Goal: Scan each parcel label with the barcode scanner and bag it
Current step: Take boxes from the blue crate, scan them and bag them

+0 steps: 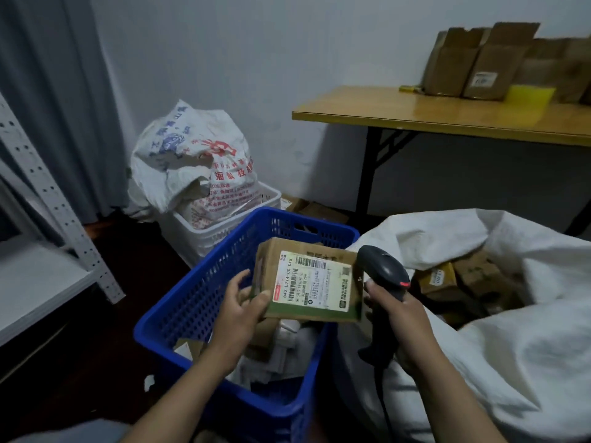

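My left hand [238, 306] grips a small cardboard parcel [308, 279] by its left edge, holding it above the blue plastic basket [192, 298]. The white shipping label [311, 282] faces up toward me. My right hand [401, 318] holds the black barcode scanner [382, 273] by its handle, just right of the parcel, its head next to the label's right end. More parcels and white packets [287, 343] lie in the basket under the box. To the right, a large white sack [499, 330] stands open with several cardboard parcels [454, 279] inside.
A white crate [204, 231] with a printed woven sack [195, 161] sits behind the basket. A wooden folding table [447, 113] at the back right carries cardboard boxes [479, 62]. A grey metal shelf [48, 219] stands at the left. The scanner cable [382, 398] hangs down.
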